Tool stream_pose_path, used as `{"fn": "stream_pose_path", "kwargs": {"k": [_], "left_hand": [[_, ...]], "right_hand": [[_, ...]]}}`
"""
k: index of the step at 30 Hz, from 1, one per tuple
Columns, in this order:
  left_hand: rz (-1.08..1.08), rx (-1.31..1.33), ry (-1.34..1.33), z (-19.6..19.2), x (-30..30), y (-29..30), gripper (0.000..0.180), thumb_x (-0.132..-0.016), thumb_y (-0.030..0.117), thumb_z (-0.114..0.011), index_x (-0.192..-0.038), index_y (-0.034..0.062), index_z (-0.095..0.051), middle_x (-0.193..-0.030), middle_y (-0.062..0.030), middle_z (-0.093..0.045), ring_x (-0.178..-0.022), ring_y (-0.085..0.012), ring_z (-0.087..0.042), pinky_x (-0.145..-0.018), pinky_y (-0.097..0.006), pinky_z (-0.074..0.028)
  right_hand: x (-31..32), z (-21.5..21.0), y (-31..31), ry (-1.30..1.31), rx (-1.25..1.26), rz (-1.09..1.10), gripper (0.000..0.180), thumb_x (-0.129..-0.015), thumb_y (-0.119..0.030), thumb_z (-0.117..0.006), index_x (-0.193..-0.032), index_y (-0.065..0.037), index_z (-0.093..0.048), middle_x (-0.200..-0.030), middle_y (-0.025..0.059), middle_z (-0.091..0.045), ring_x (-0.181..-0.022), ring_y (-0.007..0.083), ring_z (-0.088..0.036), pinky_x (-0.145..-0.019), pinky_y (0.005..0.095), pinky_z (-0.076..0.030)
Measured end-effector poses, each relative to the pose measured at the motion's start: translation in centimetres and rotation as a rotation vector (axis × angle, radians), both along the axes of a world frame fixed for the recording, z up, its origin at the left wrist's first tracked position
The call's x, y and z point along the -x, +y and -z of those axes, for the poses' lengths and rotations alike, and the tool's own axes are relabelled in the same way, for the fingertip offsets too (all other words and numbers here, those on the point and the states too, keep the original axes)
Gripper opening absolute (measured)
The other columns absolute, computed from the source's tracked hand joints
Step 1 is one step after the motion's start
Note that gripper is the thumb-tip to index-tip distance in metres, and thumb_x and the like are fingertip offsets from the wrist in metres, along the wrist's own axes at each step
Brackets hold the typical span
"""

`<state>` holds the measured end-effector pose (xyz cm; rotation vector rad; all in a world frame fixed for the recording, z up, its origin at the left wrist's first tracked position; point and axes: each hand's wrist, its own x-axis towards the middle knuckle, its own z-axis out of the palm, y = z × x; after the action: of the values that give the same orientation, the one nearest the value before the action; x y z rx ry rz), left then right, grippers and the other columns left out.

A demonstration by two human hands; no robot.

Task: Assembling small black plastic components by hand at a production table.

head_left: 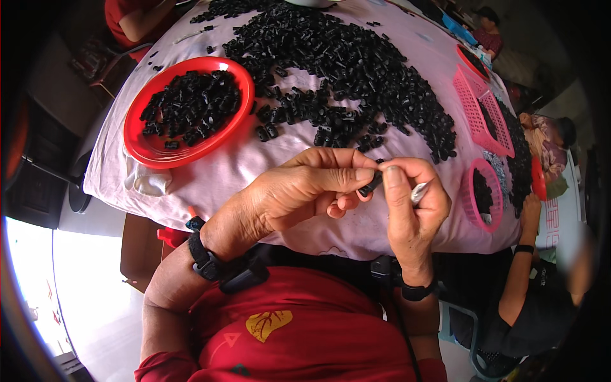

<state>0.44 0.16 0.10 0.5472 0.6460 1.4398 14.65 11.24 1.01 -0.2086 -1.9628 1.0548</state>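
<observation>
In front of my chest, a small black cylindrical piece (pixel 370 187) sits between the thumb and fingers of my left hand (pixel 305 188). The pinched thumb and forefinger of my right hand (pixel 417 207) meet its upper end. Tucked in the curled fingers of that hand is a slim whitish object (pixel 419 193); most of it is hidden, so its kind is unclear. Just beyond both hands spreads a large heap of similar black pieces (pixel 331 57). To the left, a red round tray (pixel 135 143) holds more of them.
A pink cloth (pixel 223 184) covers the table. On the right stand a pink rectangular basket (pixel 468 95) and a pink oval basket (pixel 471 213) with black pieces. A co-worker's arm (pixel 525 254) reaches in at the right; other people sit around the table.
</observation>
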Motion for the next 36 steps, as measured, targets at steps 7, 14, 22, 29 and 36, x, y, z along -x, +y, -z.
{"fn": "stream_pose_path", "kwargs": {"k": [7,14,22,29,36], "left_hand": [[-0.642,-0.105,-0.212,-0.7,6.6,-1.3,0.017,-0.092,0.02,-0.055,-0.095,0.0037,-0.06,-0.079,-0.0045,-0.063,-0.068,-0.0121,-0.057,-0.062,-0.024,-0.045],[-0.88,-0.194,-0.681,-0.6,15.3,-7.2,0.031,-0.094,0.021,-0.049,-0.111,-0.0055,-0.05,-0.091,-0.0134,-0.064,-0.077,-0.0214,-0.06,-0.068,-0.032,-0.048],[-0.409,0.234,1.145,-1.7,7.6,-2.9,0.03,-0.089,0.023,-0.062,-0.107,0.0001,-0.06,-0.092,-0.0111,-0.066,-0.086,-0.0165,-0.064,-0.07,-0.029,-0.051],[-0.695,0.346,2.047,4.6,5.4,-1.3,0.019,-0.081,0.02,-0.065,-0.086,0.0025,-0.061,-0.075,-0.0188,-0.059,-0.08,-0.034,-0.059,-0.069,-0.043,-0.048],[-0.621,0.181,1.846,3.8,5.2,-0.9,0.016,-0.083,0.015,-0.063,-0.095,0.0042,-0.062,-0.075,-0.0147,-0.062,-0.076,-0.0322,-0.063,-0.065,-0.041,-0.049]], "right_hand": [[0.0,0.3,0.4,0.058,0.105,0.11,0.01,-0.087,-0.008,-0.066,-0.082,-0.002,-0.059,-0.064,-0.0059,-0.052,-0.054,-0.0003,-0.038,-0.048,0.0171,-0.031],[0.3,0.2,0.0,0.01,0.065,0.057,0.012,-0.087,-0.008,-0.066,-0.08,-0.002,-0.058,-0.06,-0.0062,-0.051,-0.052,-0.0008,-0.038,-0.046,0.0175,-0.029],[0.3,0.3,0.0,0.004,0.02,0.055,0.013,-0.087,-0.008,-0.066,-0.079,-0.002,-0.057,-0.058,-0.0071,-0.049,-0.051,-0.0007,-0.037,-0.046,0.0176,-0.029],[0.2,0.2,-0.2,-0.048,0.014,0.07,0.014,-0.087,-0.008,-0.066,-0.078,-0.003,-0.057,-0.058,-0.0069,-0.049,-0.051,-0.0004,-0.037,-0.046,0.018,-0.028],[0.4,0.4,-0.4,-0.076,-0.032,0.044,0.013,-0.086,-0.007,-0.066,-0.078,-0.002,-0.056,-0.057,-0.0062,-0.048,-0.051,-0.0002,-0.038,-0.046,0.0181,-0.029]]}}
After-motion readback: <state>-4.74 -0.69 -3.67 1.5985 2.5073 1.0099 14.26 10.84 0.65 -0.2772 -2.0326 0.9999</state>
